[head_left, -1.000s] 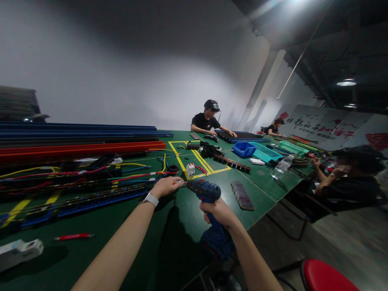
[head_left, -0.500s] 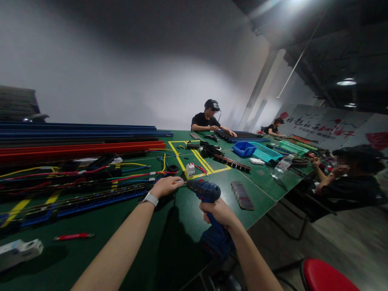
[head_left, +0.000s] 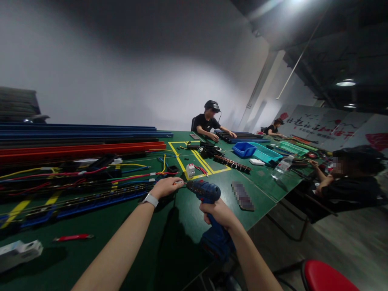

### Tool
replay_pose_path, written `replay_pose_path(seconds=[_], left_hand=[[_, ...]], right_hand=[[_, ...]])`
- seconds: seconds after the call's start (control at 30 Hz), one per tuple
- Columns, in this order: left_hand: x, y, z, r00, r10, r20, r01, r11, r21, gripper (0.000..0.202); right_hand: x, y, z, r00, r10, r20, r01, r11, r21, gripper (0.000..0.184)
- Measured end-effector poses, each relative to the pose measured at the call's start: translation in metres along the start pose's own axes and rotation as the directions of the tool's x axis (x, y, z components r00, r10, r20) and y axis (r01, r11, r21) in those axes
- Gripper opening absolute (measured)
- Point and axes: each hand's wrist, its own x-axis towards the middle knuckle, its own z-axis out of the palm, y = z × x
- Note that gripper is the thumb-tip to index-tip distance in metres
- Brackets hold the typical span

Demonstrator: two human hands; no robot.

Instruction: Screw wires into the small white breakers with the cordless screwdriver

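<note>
My right hand [head_left: 220, 213] is wrapped round the grip of a blue cordless drill [head_left: 207, 192], held above the green table [head_left: 169, 238] with its nose pointing left. Right at the drill's tip, my left hand [head_left: 166, 186] is closed in a pinch on a small orange-handled piece [head_left: 176, 182] that I cannot make out. A white watch [head_left: 150, 199] sits on my left wrist.
Long red and blue rails [head_left: 81, 149] and coloured wires [head_left: 75, 173] lie at left. A white breaker [head_left: 190, 170], a red tool [head_left: 72, 237], a white block [head_left: 18, 250], blue and teal bins [head_left: 244, 149] and a bottle [head_left: 280, 167] are on the table. Other people sit at the far end and right. A red stool [head_left: 327, 277] stands at lower right.
My hands and the drill have stayed put. The person at the far end has shifted their arms, and the person at right has lowered a hand slightly.
</note>
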Motion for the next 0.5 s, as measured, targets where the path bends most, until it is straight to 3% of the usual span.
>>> replay_pose_path(seconds=[0.5], left_hand=[[0.0024, -0.0004, 0.0012, 1.000, -0.025, 0.010, 0.026, 0.999, -0.030, 0.056]], right_hand=[[0.0044, 0.0053, -0.0026, 0.999, 0.011, 0.035, -0.011, 1.000, -0.024, 0.022]])
